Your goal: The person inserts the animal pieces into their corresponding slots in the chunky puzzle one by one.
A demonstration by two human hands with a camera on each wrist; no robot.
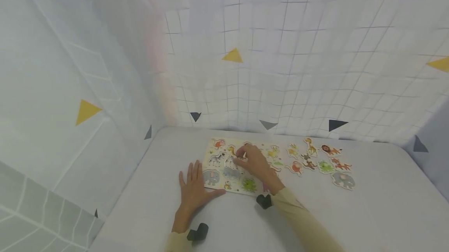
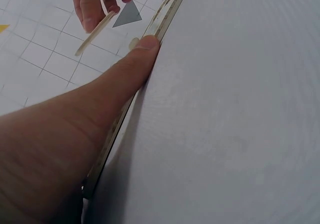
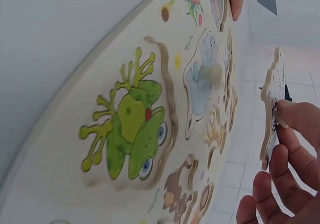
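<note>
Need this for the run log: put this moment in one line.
Right hand: pinches zebra piece above puzzle board | left hand: touches board's near edge | loose animal pieces: right of board

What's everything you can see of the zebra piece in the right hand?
The zebra piece is a flat cutout with a wavy outline, black-and-white striped printing and a pale, wood-like edge. The right hand pinches it from its printed side. Held roughly face up, it is clear of the puzzle board beneath.
</note>
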